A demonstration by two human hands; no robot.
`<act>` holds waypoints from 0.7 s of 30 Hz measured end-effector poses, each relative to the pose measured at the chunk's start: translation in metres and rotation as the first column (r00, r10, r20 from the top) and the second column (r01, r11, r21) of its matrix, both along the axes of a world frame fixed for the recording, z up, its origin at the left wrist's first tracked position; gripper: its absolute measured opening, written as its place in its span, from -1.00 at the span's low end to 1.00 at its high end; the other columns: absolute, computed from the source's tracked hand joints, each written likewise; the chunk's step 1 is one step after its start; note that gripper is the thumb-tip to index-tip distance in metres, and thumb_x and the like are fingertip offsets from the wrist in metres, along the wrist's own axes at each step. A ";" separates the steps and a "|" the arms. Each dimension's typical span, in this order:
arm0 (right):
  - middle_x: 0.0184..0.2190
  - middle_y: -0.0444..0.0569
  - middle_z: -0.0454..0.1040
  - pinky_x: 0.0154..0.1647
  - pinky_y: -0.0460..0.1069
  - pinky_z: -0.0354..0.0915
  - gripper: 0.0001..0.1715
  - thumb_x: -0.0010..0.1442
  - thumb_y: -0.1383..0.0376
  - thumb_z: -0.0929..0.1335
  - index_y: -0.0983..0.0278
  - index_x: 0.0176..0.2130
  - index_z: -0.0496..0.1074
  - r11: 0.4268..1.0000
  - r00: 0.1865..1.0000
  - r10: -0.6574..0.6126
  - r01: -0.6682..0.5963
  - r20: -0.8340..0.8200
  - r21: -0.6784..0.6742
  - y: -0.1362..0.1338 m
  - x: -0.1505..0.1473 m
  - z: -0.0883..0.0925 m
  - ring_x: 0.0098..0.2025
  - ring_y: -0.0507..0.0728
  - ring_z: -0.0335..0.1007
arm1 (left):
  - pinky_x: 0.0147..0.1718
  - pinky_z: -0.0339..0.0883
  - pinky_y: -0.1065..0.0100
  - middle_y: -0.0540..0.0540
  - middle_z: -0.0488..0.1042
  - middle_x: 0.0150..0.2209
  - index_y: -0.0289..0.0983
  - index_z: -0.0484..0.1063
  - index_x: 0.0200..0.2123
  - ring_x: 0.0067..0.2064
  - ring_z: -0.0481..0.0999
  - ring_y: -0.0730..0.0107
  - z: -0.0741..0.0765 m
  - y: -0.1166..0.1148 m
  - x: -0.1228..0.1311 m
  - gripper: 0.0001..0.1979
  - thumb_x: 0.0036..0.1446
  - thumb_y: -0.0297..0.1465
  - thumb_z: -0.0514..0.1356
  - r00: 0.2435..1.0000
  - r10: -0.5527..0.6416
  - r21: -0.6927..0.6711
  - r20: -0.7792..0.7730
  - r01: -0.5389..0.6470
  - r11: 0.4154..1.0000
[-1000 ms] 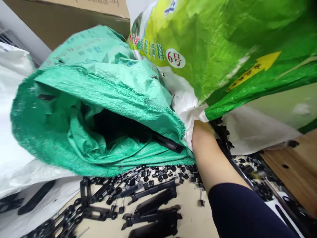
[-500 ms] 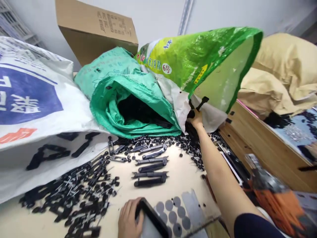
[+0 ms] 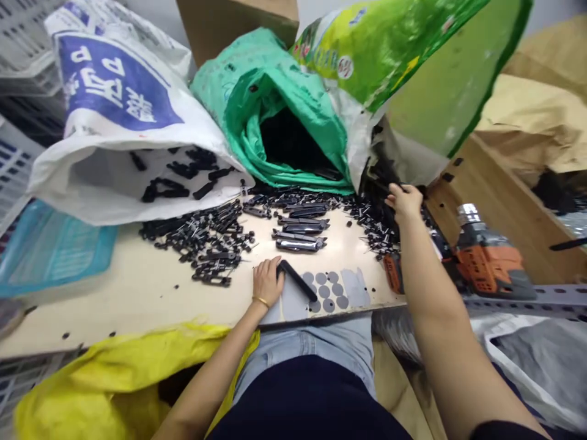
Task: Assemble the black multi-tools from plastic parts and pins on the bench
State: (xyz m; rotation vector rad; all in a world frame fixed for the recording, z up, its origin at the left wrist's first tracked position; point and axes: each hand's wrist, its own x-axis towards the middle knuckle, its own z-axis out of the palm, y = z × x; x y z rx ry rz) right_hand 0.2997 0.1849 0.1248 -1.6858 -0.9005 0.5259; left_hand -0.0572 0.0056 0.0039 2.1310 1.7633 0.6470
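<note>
My left hand (image 3: 267, 282) rests on the workbench with its fingers closed round one end of a long black plastic handle (image 3: 299, 282). The handle slants across a sheet with grey round stickers (image 3: 323, 290). At the lower mouth of the green-and-white sack (image 3: 408, 137), my right hand (image 3: 406, 201) is closed, with a dark plastic part between its fingers; its shape is blurred. Black parts (image 3: 383, 168) spill from that sack beside the fingers. Several assembled black tool-like pieces (image 3: 300, 243) lie in a stack between my hands.
Loose black parts with pins (image 3: 215, 244) are heaped at left. Behind them lie a white sack (image 3: 137, 122) and a teal sack (image 3: 247, 146). An orange power drill (image 3: 493, 263) lies right of my forearm. A blue tray (image 3: 59, 250) stands left; a yellow bag (image 3: 114, 366) hangs below the bench edge.
The view has tilted downward, showing my lap and the bench edge. My right hand has drawn back slightly from the sack's mouth. My left hand stays on the black handle.
</note>
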 end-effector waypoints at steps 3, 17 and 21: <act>-0.44 -0.14 0.36 -0.34 0.00 0.36 -0.74 0.14 0.12 0.29 0.23 -0.40 0.18 0.996 0.905 0.084 -0.070 -0.418 0.047 -0.030 -0.024 0.012 -0.43 -0.01 0.37 | -0.11 0.19 0.19 -0.17 0.40 -0.17 -0.30 0.28 0.02 -0.11 0.36 0.15 0.000 0.002 -0.001 -0.62 0.09 -0.44 0.07 1.000 0.030 -0.002 0.001 -0.030 1.000; 0.03 0.09 0.28 0.09 0.22 0.19 -0.70 0.09 0.39 0.22 0.21 -0.25 0.48 0.688 0.364 0.691 -0.595 0.624 -0.415 -0.156 -0.019 -0.057 0.11 0.25 0.19 | -0.06 0.17 0.14 -0.19 0.35 -0.14 -0.29 0.23 0.08 -0.08 0.33 0.15 -0.003 -0.001 0.000 -0.59 0.13 -0.47 0.03 0.992 0.120 -0.045 0.040 -0.118 0.992; 0.18 0.15 0.13 0.13 0.21 0.12 -0.47 0.09 0.46 0.16 0.25 0.04 0.34 0.778 0.324 0.598 -0.455 0.733 -0.434 -0.154 -0.032 -0.056 0.23 0.27 0.03 | -0.07 0.19 0.09 -0.22 0.27 -0.12 -0.30 0.10 0.18 -0.05 0.31 0.12 0.008 -0.014 -0.010 -0.45 0.09 -0.46 0.07 0.983 0.174 -0.052 0.057 -0.171 0.984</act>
